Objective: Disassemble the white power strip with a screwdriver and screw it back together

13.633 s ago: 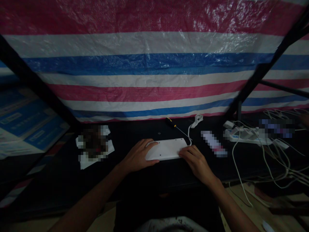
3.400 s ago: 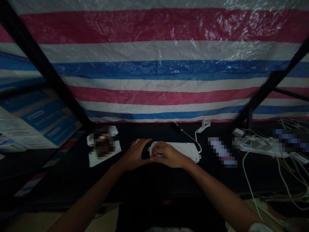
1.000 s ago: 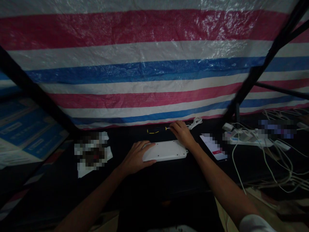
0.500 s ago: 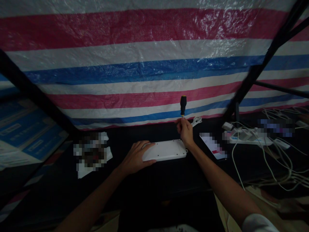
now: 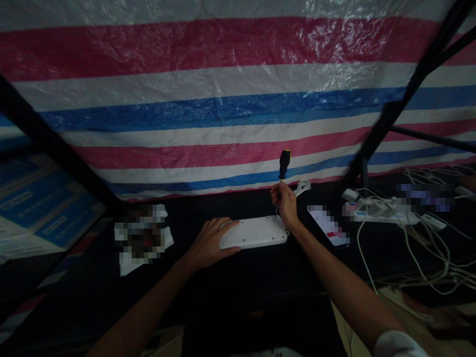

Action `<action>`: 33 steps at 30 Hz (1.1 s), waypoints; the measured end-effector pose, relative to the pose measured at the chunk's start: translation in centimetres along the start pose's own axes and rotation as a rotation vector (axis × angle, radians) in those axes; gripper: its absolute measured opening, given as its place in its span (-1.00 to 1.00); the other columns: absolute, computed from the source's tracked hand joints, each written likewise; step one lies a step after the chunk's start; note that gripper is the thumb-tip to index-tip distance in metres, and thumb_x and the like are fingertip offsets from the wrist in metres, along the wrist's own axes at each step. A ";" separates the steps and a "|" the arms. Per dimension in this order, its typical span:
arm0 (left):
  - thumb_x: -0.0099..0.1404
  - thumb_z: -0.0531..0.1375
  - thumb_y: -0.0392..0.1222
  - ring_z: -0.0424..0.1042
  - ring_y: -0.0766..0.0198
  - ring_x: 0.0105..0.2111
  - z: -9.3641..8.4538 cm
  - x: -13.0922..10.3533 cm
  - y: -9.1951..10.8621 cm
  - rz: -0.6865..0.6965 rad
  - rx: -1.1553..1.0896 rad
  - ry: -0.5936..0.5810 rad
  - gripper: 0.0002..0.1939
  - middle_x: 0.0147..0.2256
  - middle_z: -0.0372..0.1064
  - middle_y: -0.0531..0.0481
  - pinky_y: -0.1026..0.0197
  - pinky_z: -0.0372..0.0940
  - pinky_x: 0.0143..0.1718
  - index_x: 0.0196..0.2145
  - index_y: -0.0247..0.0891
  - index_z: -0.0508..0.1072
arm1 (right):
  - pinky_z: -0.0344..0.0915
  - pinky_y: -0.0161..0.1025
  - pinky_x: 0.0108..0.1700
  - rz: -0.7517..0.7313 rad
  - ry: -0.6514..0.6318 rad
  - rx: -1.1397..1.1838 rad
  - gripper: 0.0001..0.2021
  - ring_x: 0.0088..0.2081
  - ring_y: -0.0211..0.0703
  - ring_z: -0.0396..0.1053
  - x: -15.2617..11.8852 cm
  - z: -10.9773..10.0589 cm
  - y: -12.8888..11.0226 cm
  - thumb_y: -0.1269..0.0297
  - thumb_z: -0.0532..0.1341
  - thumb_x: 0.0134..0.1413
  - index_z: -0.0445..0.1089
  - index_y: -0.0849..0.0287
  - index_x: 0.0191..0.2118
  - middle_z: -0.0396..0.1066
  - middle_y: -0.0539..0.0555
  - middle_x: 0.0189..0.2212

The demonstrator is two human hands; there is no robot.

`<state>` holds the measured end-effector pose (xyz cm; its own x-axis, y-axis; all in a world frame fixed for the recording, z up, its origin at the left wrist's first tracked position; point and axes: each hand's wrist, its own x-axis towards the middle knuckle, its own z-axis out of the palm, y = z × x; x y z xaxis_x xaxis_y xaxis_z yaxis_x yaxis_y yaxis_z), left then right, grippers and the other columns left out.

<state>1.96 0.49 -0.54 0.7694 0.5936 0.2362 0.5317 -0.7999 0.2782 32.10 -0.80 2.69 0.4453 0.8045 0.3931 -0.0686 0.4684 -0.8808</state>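
A white flat power strip lies underside up on the dark table, with small screw holes showing. My left hand presses flat on its left end. My right hand grips the thin metal shaft of a screwdriver, whose black and yellow handle stands upright above the fingers. The tip points down toward the strip's far right corner. The strip's white cable lies coiled just behind my right hand.
A striped red, white and blue tarp hangs right behind the table. A second white power strip with several tangled cables lies to the right, a blurred card between. White paper with a blurred object sits left. Black frame poles slant at both sides.
My right hand picked the screwdriver up from the table behind the strip and stood it upright; in the last half second it tilted slightly right. My left hand stayed on the strip.
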 end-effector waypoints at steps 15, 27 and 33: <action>0.38 0.29 0.34 0.30 -0.13 0.23 0.0 0.0 0.0 -0.008 -0.002 -0.002 -0.20 0.30 0.30 -0.14 -0.14 0.18 0.27 0.44 0.00 0.28 | 0.32 -0.22 -0.37 -0.031 -0.097 -0.047 -0.52 -0.44 -0.18 0.32 -0.8 -1.6 -0.2 -0.26 0.18 0.35 0.51 0.10 -0.20 0.39 0.01 -0.43; 0.39 0.27 0.36 0.29 -0.12 0.24 -0.1 0.0 0.0 0.005 0.003 0.007 -0.20 0.30 0.30 -0.16 -0.12 0.16 0.27 0.43 -0.02 0.28 | 0.34 -0.22 -0.21 -0.093 -0.110 -0.156 -0.68 -0.36 -0.18 0.34 -0.3 -3.0 -0.4 0.01 0.48 0.13 0.45 0.10 -0.38 0.43 -0.03 -0.41; 0.38 0.28 0.37 0.29 -0.13 0.23 0.0 0.0 -0.1 -0.009 0.011 -0.004 -0.18 0.30 0.30 -0.15 -0.15 0.16 0.27 0.44 0.00 0.27 | 0.22 -0.26 -0.37 -0.097 -0.220 -0.231 -0.67 -0.42 -0.19 0.28 -0.5 -3.1 -0.7 -0.08 0.30 0.33 0.54 0.10 -0.22 0.46 0.01 -0.40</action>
<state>1.91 0.60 -0.62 0.7657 0.6005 0.2303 0.5424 -0.7954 0.2704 34.71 -2.64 2.35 0.2343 0.8318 0.5032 0.1802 0.4715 -0.8632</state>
